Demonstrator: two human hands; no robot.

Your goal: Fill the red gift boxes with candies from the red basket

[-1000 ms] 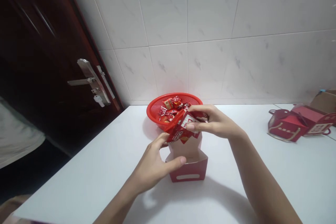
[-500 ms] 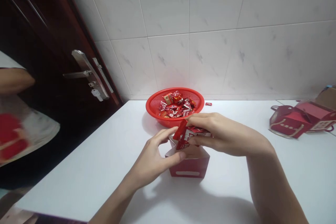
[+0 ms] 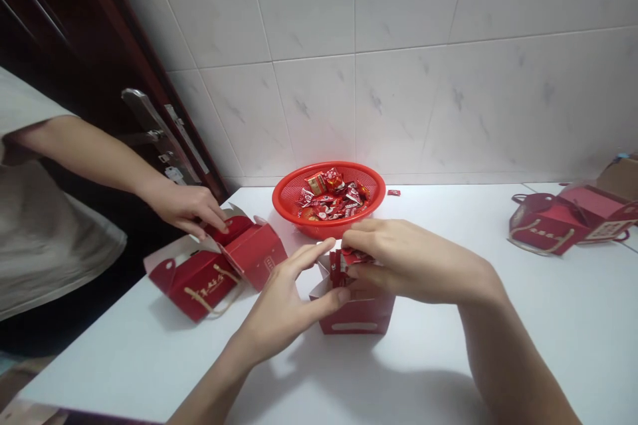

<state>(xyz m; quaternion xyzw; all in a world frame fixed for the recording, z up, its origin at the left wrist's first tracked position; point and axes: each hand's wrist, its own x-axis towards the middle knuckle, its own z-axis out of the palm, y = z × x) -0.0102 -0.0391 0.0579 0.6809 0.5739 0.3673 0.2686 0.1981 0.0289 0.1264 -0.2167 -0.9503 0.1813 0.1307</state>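
A small red gift box stands open-topped on the white table in front of me. My right hand pinches several red-wrapped candies low in the box's mouth. Around the left side of the box, my left hand has its thumb and fingers spread, the thumb by the front rim. Whether it presses on the cardboard I cannot tell. Just behind is a red plastic basket holding many wrapped sweets. Part of the candies is hidden by my right fingers.
At the left, a co-worker's hand reaches to two red gift boxes with rope handles, on the table's left side. More red boxes stand at the far right. One small red packet lies beside the basket, near the tiled wall.
My right hand has lowered the candies into the mouth of the box. At the left, the co-worker's arm has reached in, and two red boxes now stand on the table.
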